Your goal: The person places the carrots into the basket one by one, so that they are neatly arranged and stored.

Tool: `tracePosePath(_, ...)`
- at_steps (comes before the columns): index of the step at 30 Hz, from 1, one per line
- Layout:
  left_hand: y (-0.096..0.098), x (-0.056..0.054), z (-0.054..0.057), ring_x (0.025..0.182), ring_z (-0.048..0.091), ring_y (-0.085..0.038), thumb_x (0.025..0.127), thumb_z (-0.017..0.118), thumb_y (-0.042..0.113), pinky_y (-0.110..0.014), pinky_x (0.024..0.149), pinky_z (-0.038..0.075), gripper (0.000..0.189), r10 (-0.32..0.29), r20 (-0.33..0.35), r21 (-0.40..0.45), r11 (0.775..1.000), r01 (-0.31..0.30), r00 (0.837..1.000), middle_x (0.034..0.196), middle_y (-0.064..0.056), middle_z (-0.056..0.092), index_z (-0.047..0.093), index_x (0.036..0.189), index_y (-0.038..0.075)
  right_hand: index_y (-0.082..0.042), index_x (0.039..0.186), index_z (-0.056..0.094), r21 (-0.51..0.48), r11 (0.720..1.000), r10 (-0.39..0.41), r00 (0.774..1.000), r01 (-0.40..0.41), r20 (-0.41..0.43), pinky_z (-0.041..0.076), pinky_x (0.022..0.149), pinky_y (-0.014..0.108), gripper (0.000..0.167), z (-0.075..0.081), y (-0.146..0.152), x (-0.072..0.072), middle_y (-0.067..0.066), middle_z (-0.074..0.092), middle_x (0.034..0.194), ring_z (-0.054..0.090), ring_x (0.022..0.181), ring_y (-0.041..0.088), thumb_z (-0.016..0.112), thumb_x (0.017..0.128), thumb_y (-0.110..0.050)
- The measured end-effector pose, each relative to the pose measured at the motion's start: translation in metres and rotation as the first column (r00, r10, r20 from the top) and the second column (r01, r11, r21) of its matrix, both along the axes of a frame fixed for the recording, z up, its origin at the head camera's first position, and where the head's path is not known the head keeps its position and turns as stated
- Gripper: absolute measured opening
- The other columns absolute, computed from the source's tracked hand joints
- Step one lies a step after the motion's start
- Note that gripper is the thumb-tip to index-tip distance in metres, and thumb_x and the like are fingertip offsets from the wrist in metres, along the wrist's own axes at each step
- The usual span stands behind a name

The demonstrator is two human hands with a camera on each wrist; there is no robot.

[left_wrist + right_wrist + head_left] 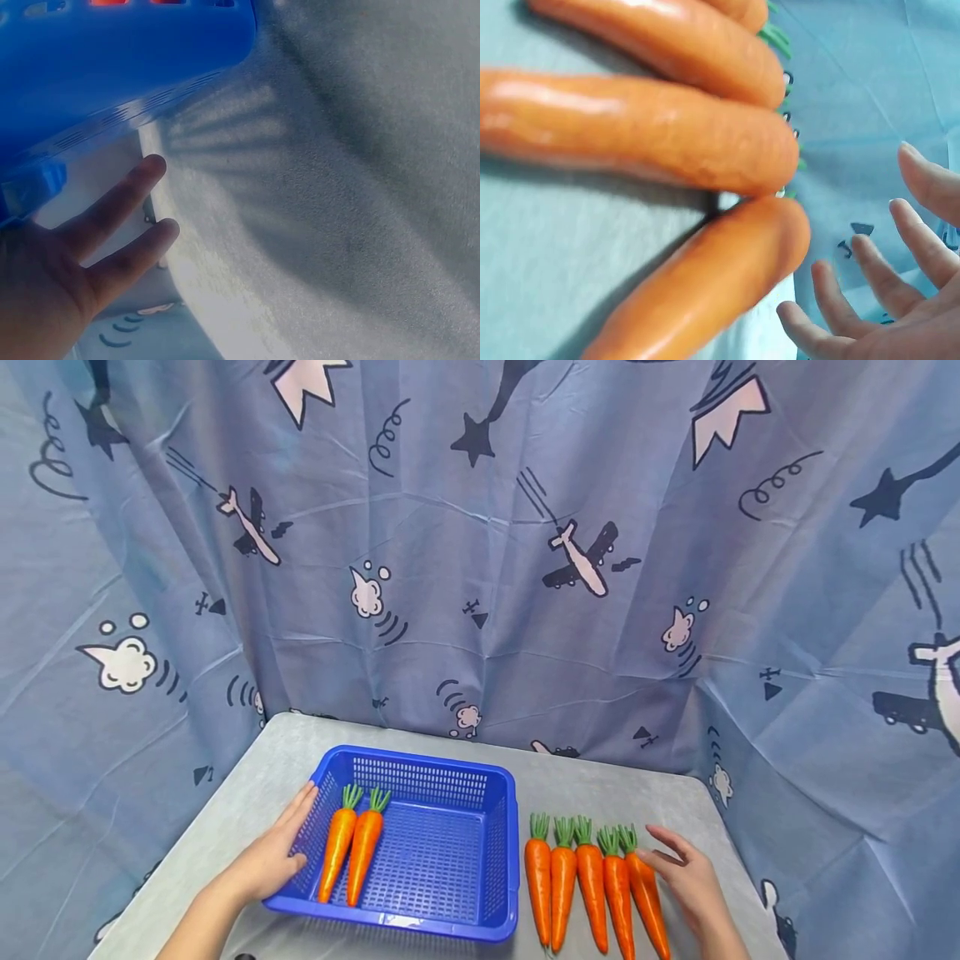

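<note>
A blue plastic basket (442, 852) with slotted walls stands on the table. Two orange carrots with green tops lie side by side along its left part, the left carrot (337, 853) and the right carrot (364, 857). Against the basket's left side rests my left hand (268, 860), its fingers extended; the left wrist view shows them spread beside the blue wall. Several more carrots lie in a row right of the basket, tops pointing away. My right hand (690, 878) is at the top end of the rightmost carrot (647, 893), fingers spread and holding nothing in the right wrist view.
The grey table (288, 752) has rounded far corners. A blue patterned curtain (480, 610) hangs behind it and along both sides. A small dark round object (245, 957) shows at the bottom edge, left of the basket's front corner.
</note>
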State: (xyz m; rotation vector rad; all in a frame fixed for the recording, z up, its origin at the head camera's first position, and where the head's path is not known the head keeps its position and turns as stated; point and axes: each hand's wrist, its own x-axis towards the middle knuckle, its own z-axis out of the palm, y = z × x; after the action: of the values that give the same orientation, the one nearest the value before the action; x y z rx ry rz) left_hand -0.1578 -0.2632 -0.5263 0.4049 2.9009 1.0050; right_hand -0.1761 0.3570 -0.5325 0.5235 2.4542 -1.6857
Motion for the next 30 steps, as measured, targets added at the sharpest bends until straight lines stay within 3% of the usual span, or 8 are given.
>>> tracePosePath(6,-0.001,-0.002,0.001,0.148,0.023,-0.051,0.083,0.061,-0.005,-0.068,0.114,0.027,0.092,0.004,0.010,-0.003,1.000,-0.004,1.000,0.169,-0.018,0.006,0.015,0.162,0.006,-0.001,0.156,0.033,0.017,0.998,0.056,0.997,-0.057,0.056,0.048,0.104,0.058,0.079,-0.008,0.010,-0.002,0.034,0.030,0.157,0.045,0.136,0.048,0.072,0.093,-0.030)
tracePosePath(13,0.000,-0.001,0.000,0.149,0.021,-0.051,0.083,0.060,-0.005,-0.068,0.114,0.026,0.092,0.008,0.010,0.006,1.000,-0.009,1.000,0.170,-0.018,0.005,0.014,0.162,0.006,-0.003,0.154,0.037,0.083,0.988,0.114,0.978,-0.130,0.176,0.057,0.091,0.052,0.084,-0.018,0.014,-0.005,0.040,0.032,0.150,0.046,0.131,0.052,0.078,0.088,-0.034)
tracePosePath(22,-0.001,-0.001,0.007,0.149,0.022,-0.050,0.083,0.060,-0.006,-0.068,0.115,0.026,0.092,0.013,0.017,0.007,1.000,-0.014,1.000,0.169,-0.019,0.006,0.014,0.162,0.005,-0.004,0.147,0.051,0.072,0.983,0.157,0.975,-0.170,0.154,0.060,0.083,0.047,0.070,-0.027,0.012,-0.008,0.037,0.040,0.148,0.046,0.129,0.053,0.080,0.085,-0.022)
tracePosePath(30,-0.001,-0.001,0.002,0.149,0.022,-0.050,0.083,0.060,-0.006,-0.066,0.116,0.025,0.091,0.009,0.008,0.002,1.000,-0.009,1.000,0.169,-0.019,0.007,0.015,0.162,0.004,0.000,0.146,0.049,0.075,0.987,0.132,0.982,-0.143,0.137,0.062,0.081,0.044,0.072,-0.030,0.017,-0.006,0.044,0.038,0.142,0.056,0.120,0.049,0.081,0.084,-0.017)
